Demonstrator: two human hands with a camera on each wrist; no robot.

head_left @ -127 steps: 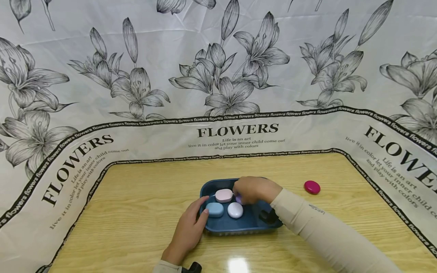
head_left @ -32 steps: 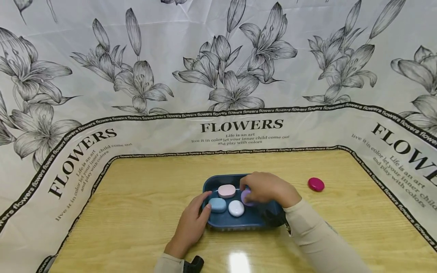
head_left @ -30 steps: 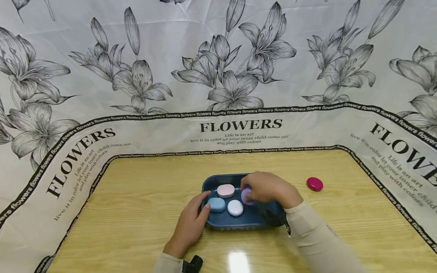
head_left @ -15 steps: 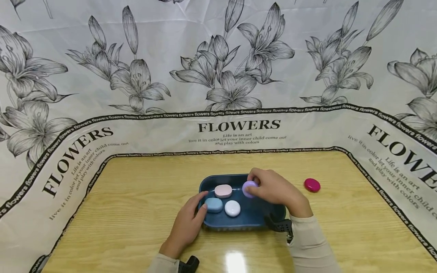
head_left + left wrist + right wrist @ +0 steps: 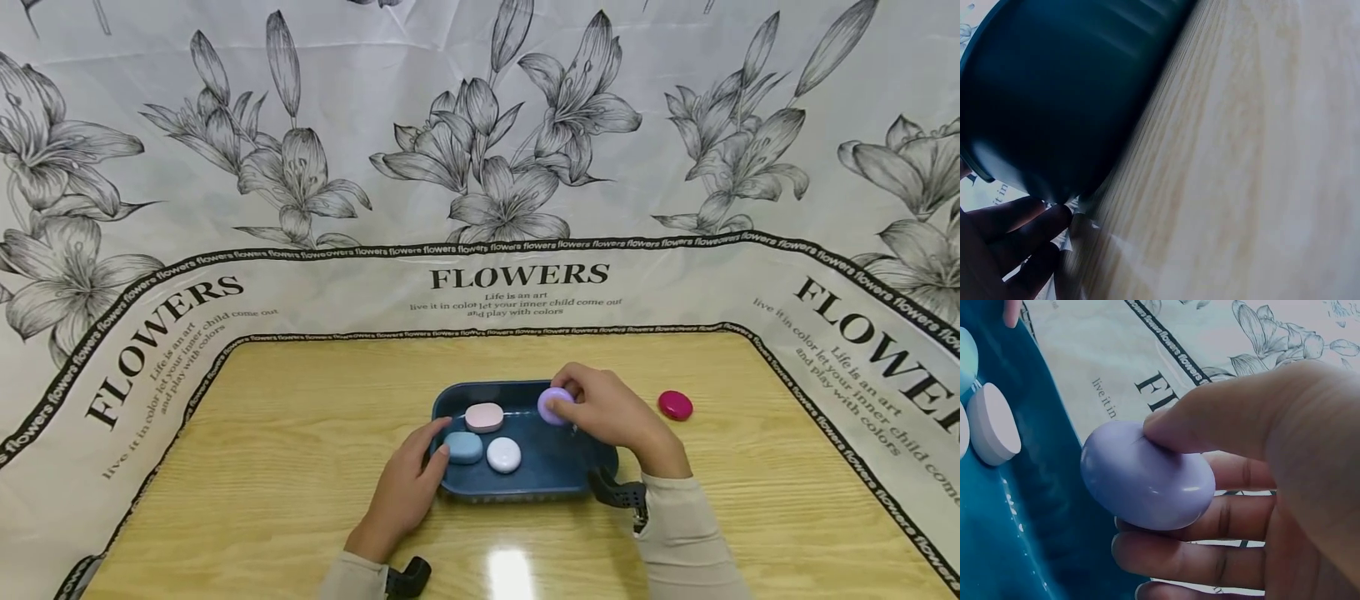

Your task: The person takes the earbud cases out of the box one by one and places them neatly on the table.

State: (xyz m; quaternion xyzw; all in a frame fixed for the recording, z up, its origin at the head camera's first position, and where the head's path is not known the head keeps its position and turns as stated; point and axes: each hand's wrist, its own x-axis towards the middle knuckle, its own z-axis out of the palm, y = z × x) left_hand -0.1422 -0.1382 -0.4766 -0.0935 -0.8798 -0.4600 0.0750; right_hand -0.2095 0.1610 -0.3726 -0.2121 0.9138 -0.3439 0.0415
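Moved: we lifted the purple case [image 5: 554, 405] clear of the tray [image 5: 525, 487], over its far right corner.
Grip: right hand [image 5: 615, 417] pinched it, thumb over fingers [image 5: 1210, 515].
Left hand [image 5: 401, 500]: fingers lay against the tray's left wall.
Risk: we judged the smooth case could slip from our pinch.

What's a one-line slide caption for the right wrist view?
Right hand pinches a lilac oval case above the blue tray.

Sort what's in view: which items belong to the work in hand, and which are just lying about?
In hand:
purple case, pinched by the right hand above the tray
blue tray, steadied by the left hand
pink case, light blue case and white case in the tray

Lying about:
magenta case, alone on the table
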